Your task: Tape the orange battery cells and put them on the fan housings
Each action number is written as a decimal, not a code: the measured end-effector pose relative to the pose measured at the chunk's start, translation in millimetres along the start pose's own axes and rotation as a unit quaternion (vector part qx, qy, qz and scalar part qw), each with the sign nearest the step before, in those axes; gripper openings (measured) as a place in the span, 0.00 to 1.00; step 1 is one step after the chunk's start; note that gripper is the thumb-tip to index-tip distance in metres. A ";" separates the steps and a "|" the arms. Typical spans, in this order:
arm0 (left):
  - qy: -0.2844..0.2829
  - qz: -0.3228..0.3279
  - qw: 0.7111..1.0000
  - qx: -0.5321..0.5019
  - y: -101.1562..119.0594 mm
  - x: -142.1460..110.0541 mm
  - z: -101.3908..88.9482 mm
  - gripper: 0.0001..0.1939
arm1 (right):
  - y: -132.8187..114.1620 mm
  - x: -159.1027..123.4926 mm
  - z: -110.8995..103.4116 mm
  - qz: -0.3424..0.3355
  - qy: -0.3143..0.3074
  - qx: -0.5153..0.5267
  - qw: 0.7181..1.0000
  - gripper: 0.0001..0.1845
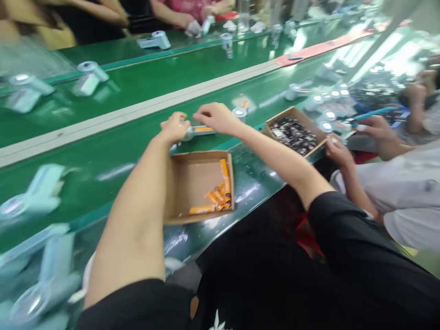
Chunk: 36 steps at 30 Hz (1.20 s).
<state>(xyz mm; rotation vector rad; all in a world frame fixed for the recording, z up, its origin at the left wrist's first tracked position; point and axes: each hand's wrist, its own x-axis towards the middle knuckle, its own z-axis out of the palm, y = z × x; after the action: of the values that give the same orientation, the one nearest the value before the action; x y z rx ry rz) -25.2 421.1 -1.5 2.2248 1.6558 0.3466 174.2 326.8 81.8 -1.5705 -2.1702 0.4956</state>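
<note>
My left hand (174,127) is curled around one end of a pale plastic handle piece (199,132) lying on the green conveyor belt (144,91). An orange cell shows in the handle's open side. My right hand (217,117) pinches over the same piece from above, fingers bent and pressed on it. Just in front of my hands lies an open cardboard box (192,183) holding several orange batteries (220,195) piled along its right side.
A second cardboard box (294,134) of small dark parts sits to the right, beside a co-worker's hands (338,151). Pale fan-like units (85,78) ride the belt at left and far side. Other people sit across the belt at the top.
</note>
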 end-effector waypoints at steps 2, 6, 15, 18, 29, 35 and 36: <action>0.066 -0.011 0.995 -0.071 -5.2 -15.8 -3.0 0.26 | -15.0 -32.9 1.7 -0.104 -0.093 0.031 0.990 0.07; 0.156 0.070 0.970 -0.175 -22.2 -96.6 -14.4 0.24 | -43.8 -90.0 34.9 -0.217 -0.282 -0.065 0.932 0.14; 0.190 0.114 0.975 0.002 -7.5 -336.7 10.4 0.16 | -92.0 -100.3 105.3 -0.211 -0.319 -0.152 0.911 0.18; 0.289 0.100 0.952 -0.005 3.5 -367.7 35.2 0.15 | -78.1 -81.9 96.0 -0.141 -0.259 0.056 0.954 0.14; 0.242 -0.013 0.961 -0.137 21.0 -490.7 144.0 0.16 | -77.8 -179.6 60.5 0.076 -0.057 0.674 0.733 0.23; 0.239 -0.224 0.938 -0.112 60.5 -525.0 200.2 0.14 | -93.7 -252.9 154.0 0.178 -0.234 0.651 0.700 0.24; 0.247 -0.275 0.922 -0.114 56.9 -538.6 204.2 0.14 | -107.3 -258.2 172.0 0.172 -0.280 0.637 0.698 0.24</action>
<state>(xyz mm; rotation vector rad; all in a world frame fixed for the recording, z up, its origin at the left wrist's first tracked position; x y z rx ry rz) -51.0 -135.4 -158.8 1.4840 2.2630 0.9403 69.5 41.0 -41.2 -0.9390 -1.0626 2.2101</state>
